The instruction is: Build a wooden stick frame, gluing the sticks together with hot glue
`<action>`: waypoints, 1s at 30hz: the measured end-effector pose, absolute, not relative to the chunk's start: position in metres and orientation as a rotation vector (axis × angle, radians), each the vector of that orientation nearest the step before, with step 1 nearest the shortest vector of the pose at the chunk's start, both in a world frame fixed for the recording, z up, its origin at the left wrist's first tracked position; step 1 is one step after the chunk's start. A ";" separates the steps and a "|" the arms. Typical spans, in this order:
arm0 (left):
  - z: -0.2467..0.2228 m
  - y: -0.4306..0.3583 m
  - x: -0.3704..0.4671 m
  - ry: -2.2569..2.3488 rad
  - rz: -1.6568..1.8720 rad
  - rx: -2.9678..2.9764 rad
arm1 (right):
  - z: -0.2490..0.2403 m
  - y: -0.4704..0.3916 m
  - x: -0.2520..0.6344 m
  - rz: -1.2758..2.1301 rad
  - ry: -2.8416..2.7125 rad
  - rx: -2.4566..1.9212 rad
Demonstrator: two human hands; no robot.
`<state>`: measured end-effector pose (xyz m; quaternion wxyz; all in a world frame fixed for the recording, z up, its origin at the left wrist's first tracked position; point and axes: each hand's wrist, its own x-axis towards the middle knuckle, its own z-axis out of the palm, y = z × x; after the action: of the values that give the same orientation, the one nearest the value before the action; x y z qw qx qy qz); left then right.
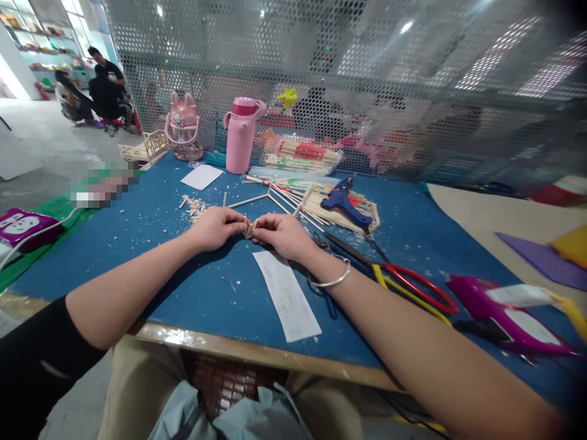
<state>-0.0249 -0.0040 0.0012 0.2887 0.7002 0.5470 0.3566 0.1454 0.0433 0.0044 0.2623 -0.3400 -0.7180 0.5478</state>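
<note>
Pinching small wooden piece (248, 230) between both hands: left (217, 227), right (282, 234) | orientation unclear | blue table (192, 293)

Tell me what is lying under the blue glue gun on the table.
The blue glue gun lies on a flat frame of thin wooden sticks, which rests on the blue table mat. The gun's body covers part of the frame, so the sticks beneath it cannot be seen.

Bare blue table (151, 244) lies left; scissors (413, 287) and sticks (321, 205) crowd the right.
</note>
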 end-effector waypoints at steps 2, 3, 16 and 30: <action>0.003 -0.005 -0.024 1.490 0.919 1.877 | 0.004 0.043 0.145 1.487 -1.938 -0.926; 0.004 -0.005 -0.023 1.510 0.904 1.887 | 0.004 0.043 0.145 1.486 -1.938 -0.927; 0.002 -0.005 -0.021 1.610 0.880 1.960 | 0.002 0.044 0.146 1.423 -1.958 -0.945; 0.000 -0.009 -0.018 1.645 0.941 2.016 | 0.006 0.040 0.147 1.093 -2.125 -0.895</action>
<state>-0.0181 -0.0095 0.0005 0.1862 0.7158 0.5843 0.3341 0.1474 0.0398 0.0063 0.2907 -0.3355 -0.7969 0.4097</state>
